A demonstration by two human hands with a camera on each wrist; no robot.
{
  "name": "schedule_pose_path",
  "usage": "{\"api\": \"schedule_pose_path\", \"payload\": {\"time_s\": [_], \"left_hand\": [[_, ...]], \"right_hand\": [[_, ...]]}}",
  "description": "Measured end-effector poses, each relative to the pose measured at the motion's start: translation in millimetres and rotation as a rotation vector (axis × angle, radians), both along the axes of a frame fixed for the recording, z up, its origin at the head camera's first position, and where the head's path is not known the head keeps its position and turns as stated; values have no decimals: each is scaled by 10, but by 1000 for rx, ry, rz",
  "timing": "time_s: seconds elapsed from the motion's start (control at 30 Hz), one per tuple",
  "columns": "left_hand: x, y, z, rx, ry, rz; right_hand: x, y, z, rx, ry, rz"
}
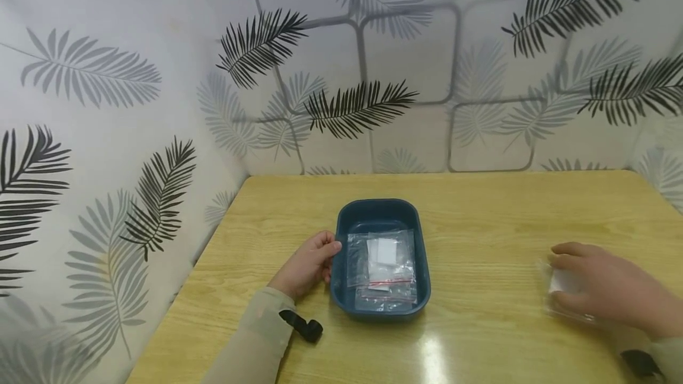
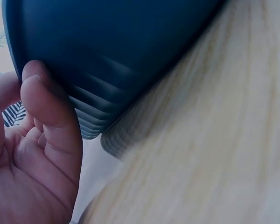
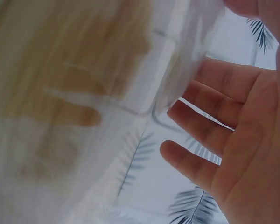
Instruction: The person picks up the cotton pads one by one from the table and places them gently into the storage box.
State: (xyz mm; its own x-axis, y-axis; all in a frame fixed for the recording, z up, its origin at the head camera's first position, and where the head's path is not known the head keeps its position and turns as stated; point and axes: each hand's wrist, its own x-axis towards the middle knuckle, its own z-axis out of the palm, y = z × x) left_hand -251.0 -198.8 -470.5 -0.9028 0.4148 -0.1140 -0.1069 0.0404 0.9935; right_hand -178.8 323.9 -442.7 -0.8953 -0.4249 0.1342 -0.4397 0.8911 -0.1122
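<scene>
In the middle of the table, a dark blue rectangular tray [image 1: 380, 316] holds several clear zip bags [image 1: 384, 265], stacked with white pieces inside and red seal strips. My left hand [image 1: 309, 262] pinches the tray's left rim, the thumb over the edge and the fingers along the outer wall. Off to the right, my right hand [image 1: 613, 286], blurred, holds another clear plastic bag [image 1: 564, 288] with something white in it. In the right wrist view that bag [image 3: 186, 51] overlaps the fingertips, while the lower fingers are spread and nearly straight.
A light wood-grain table [image 1: 480, 224] carries everything and meets a patterned wall covering [image 1: 405, 64] at its back and left sides. A black strap [image 1: 301, 325] hangs from the left sleeve [image 1: 251, 336], close to the tray's lower left corner.
</scene>
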Motion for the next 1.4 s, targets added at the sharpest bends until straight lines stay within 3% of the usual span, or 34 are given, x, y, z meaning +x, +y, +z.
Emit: {"api": "schedule_pose_path", "payload": {"time_s": [0.33, 0.63, 1.0, 1.17, 1.4], "left_hand": [[14, 3, -12, -14, 1, 1], [8, 14, 14, 4, -1, 1], [26, 31, 40, 9, -9, -3], [-2, 30, 52, 12, -5, 1], [3, 27, 34, 11, -12, 16]], "right_hand": [[-38, -437, 203, -54, 65, 122], [-135, -901, 467, -62, 59, 193], [-364, -1543, 764, -71, 109, 267], [-549, -1886, 940, -25, 98, 312], [-760, -2328, 966, 79, 105, 342]]}}
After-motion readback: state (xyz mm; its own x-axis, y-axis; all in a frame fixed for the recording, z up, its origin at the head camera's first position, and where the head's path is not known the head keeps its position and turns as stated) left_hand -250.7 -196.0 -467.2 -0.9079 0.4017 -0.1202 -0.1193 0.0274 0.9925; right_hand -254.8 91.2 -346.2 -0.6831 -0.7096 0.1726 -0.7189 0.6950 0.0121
